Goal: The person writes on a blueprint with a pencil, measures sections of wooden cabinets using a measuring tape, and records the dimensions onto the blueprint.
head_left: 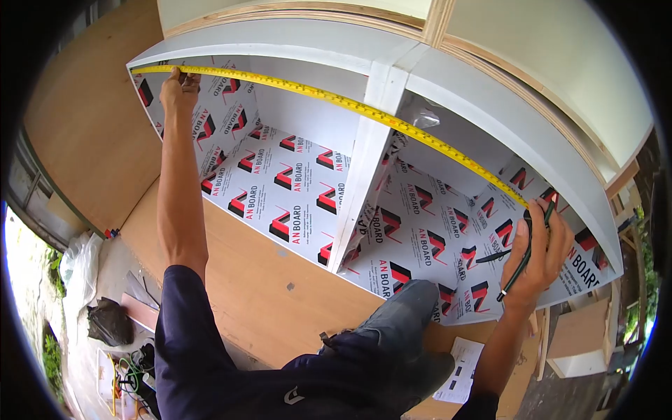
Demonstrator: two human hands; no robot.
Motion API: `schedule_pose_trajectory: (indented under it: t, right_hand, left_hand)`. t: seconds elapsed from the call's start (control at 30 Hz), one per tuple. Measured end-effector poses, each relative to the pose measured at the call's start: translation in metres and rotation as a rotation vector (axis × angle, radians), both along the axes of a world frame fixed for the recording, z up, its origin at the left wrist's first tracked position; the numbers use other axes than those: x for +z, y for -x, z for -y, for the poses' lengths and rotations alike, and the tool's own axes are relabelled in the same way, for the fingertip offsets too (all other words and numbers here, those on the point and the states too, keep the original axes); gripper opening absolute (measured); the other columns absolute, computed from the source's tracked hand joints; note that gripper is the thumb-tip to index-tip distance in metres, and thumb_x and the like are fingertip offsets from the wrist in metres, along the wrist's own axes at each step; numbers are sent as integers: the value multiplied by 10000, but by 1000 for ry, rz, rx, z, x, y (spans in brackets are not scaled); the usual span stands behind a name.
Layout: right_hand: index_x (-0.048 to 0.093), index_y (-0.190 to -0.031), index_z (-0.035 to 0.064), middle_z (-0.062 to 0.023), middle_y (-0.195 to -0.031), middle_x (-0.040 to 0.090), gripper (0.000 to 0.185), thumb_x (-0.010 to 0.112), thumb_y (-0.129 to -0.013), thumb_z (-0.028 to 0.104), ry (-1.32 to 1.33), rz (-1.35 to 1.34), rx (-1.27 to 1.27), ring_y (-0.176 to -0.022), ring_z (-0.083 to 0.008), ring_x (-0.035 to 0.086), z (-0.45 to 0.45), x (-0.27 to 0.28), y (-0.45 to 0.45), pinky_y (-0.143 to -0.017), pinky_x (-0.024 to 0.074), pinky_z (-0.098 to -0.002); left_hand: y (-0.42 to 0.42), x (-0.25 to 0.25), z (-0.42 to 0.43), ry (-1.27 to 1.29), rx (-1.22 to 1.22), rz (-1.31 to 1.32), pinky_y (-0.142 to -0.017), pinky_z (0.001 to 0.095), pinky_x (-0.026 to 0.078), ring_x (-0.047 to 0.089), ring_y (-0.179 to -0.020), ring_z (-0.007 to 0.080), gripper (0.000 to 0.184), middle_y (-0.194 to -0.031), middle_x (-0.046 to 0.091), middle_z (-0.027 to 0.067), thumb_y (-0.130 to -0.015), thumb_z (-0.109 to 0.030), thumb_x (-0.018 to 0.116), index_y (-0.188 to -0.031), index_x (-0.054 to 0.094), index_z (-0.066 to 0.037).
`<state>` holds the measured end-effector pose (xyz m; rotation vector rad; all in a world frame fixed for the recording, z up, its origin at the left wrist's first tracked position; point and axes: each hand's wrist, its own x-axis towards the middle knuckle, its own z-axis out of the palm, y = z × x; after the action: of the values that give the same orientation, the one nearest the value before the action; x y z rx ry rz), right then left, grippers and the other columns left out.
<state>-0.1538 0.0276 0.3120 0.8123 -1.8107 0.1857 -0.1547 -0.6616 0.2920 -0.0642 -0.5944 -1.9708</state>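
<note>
A yellow tape measure [336, 100] is stretched across the front of a white cabinet [381, 87] whose inner panels carry printed film. Near the tape's left end, my left hand [180, 89] pinches the blade close to the cabinet's left edge. My right hand [535, 255] is wrapped round the tape's other end, over the right compartment, and also holds a dark pencil [516, 274] that points down to the left. The tape passes in front of the upright divider [364, 168]. The tape's case is mostly hidden by the right fingers.
The cabinet rests on a brown wooden board [266, 294]. A printed paper sheet [458, 371] lies by my right forearm. At the lower left are a black plastic bag [110, 322], cables [133, 374] and clear plastic [80, 266]. A wooden box [581, 339] stands at the right.
</note>
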Motion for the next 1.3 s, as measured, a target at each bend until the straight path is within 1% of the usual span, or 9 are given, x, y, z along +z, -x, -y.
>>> schedule_pose_trajectory:
  t: [0.03, 0.2, 0.27, 0.33, 0.5, 0.63, 0.87, 1.27, 1.3]
  right_hand:
    - [690, -1122, -23, -184, -1122, 658, 237, 655, -911, 79, 8, -18, 7, -1045, -355, 575, -2, -2, 4, -886, 478, -446]
    - [702, -1119, -1, -166, -1126, 664, 227, 648, -920, 93, 24, -76, 1, -1049, -348, 570, 8, -5, 8, -873, 482, -436]
    - [709, -1114, 7, -165, -1120, 666, 227, 650, -921, 111, 33, -122, -1, -1048, -350, 567, 11, -7, 9, -870, 483, -435]
    - [713, -1108, 12, -160, -1115, 669, 225, 650, -927, 130, 31, -158, -11, -1039, -346, 571, 15, -9, 10, -865, 483, -431]
    - [728, -1072, 7, -149, -1088, 679, 240, 625, -974, 201, 77, -289, -37, -997, -334, 593, 30, -19, 17, -850, 468, -429]
    - [724, -1075, 3, -160, -1088, 680, 235, 613, -986, 190, 116, -350, -37, -1010, -338, 597, 38, -22, 19, -870, 453, -440]
    - [714, -1076, -6, -155, -1079, 680, 225, 622, -980, 176, 128, -365, -51, -1017, -335, 597, 44, -19, 20, -895, 445, -444]
    - [704, -1085, -17, -164, -1078, 685, 222, 614, -970, 149, 117, -378, -36, -1022, -327, 591, 45, -15, 23, -894, 445, -446]
    - [703, -1088, -16, -165, -1081, 686, 220, 616, -969, 147, 122, -383, -47, -1034, -323, 584, 45, -14, 22, -896, 443, -443]
  left_hand:
    - [-3, 7, -19, -32, 103, 101, -641, 354, 490, 531, -725, 229, 204, -944, 606, 136, -1061, -149, 446, -1074, 544, 30]
    - [-3, -1, 2, -24, 19, 68, -655, 376, 489, 517, -745, 232, 194, -952, 606, 128, -1062, -160, 460, -1082, 556, 7]
    - [-3, -1, 2, -26, 22, 56, -665, 388, 491, 514, -747, 234, 189, -953, 604, 129, -1061, -159, 466, -1085, 557, 5]
    - [-4, 5, -16, -46, 111, 76, -667, 388, 491, 513, -758, 230, 213, -969, 602, 136, -1063, -179, 471, -1086, 555, 15]
    - [-2, -2, -11, -45, 89, 28, -690, 400, 505, 550, -816, 255, 214, -1001, 595, 142, -1056, -165, 491, -1094, 550, 37]
    - [-2, -3, -14, -20, 98, 28, -720, 417, 514, 572, -856, 288, 199, -1010, 586, 156, -1048, -131, 500, -1095, 543, 57]
    - [-2, -2, -15, 5, 82, 15, -728, 419, 510, 566, -838, 289, 197, -1002, 578, 171, -1047, -121, 497, -1084, 538, 68]
    - [-3, -4, -11, 52, 75, 40, -777, 430, 496, 560, -839, 278, 196, -991, 575, 159, -1049, -135, 497, -1093, 540, 51]
    - [-3, -1, -16, 20, 77, 40, -751, 407, 492, 555, -845, 253, 181, -983, 595, 141, -1048, -133, 496, -1092, 554, 33]
